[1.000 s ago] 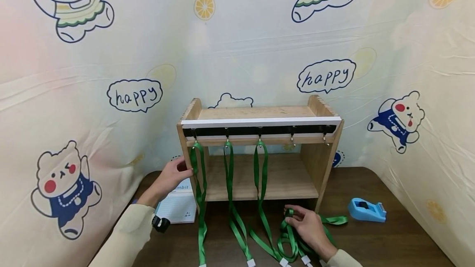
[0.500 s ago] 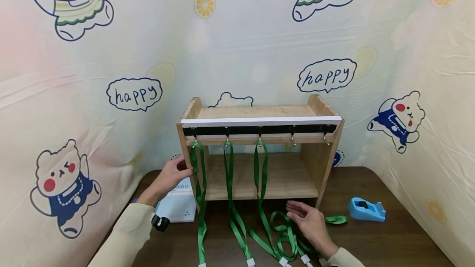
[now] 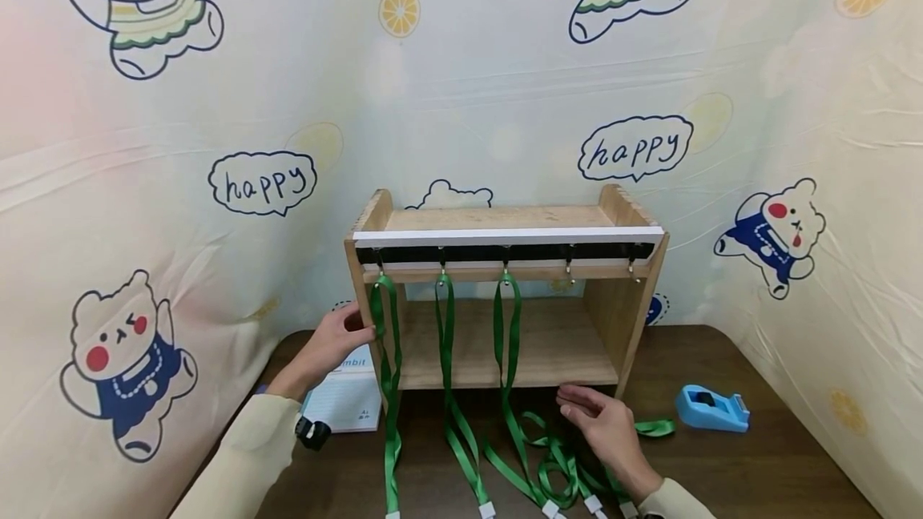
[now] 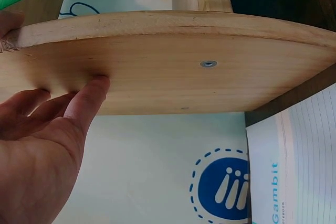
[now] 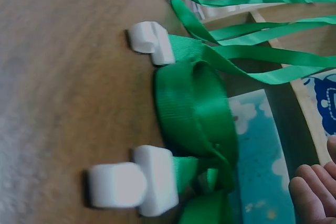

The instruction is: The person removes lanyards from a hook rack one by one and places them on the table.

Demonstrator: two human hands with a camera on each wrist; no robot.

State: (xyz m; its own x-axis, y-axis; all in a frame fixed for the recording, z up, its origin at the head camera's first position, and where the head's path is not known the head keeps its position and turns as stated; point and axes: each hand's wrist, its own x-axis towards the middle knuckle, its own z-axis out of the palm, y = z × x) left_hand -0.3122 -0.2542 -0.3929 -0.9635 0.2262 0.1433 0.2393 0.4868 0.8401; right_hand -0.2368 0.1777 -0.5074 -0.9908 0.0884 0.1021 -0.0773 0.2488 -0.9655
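Note:
My left hand (image 3: 333,347) grips the left side panel of a small wooden shelf (image 3: 497,219); in the left wrist view its fingers (image 4: 89,100) press the panel's outer face, the thumb at the front edge. Three hooks on the black strip (image 3: 472,254) carry a green lanyard each: left (image 3: 390,391), middle (image 3: 446,343) and right (image 3: 510,339). My right hand (image 3: 609,439) holds nothing, its fingers extended above the table beside loose, coiled green lanyards (image 3: 558,475). White plastic clips (image 5: 156,181) on lanyards lie on the table in the right wrist view.
Two bare hooks (image 3: 568,267) are at the strip's right. A light blue tape dispenser (image 3: 714,410) stands on the right of the dark table (image 3: 692,359). Beside the shelf's left panel lies a notebook (image 3: 346,403). Printed cloth (image 3: 497,102) surrounds the table.
My right hand has let go of a green lanyard loop, which has dropped onto the loose lanyards. The hand has shifted slightly up and right; the left hand has stayed on the panel.

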